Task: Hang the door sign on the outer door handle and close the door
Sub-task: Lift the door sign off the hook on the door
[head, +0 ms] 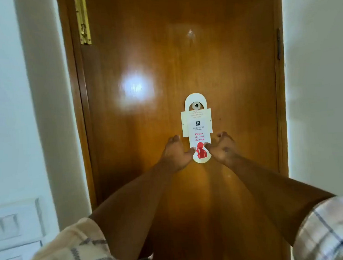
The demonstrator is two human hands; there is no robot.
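Observation:
A white door sign [199, 136] with red "Please do not disturb" lettering hangs by its top loop on a small round knob [195, 105] in the middle of the brown wooden door [147, 131]. A cream plaque [185, 125] sits behind the sign. My left hand [177, 153] pinches the sign's lower left edge. My right hand [222, 149] pinches its lower right edge. Both arms reach forward from checked sleeves. The door stands shut in its frame. No door handle shows in this view.
A brass bolt [83, 21] is mounted at the door's top left. A peephole [190, 33] sits high in the middle. White walls flank the frame, with a switch panel [14, 223] low on the left wall. A hinge [279, 44] is on the right edge.

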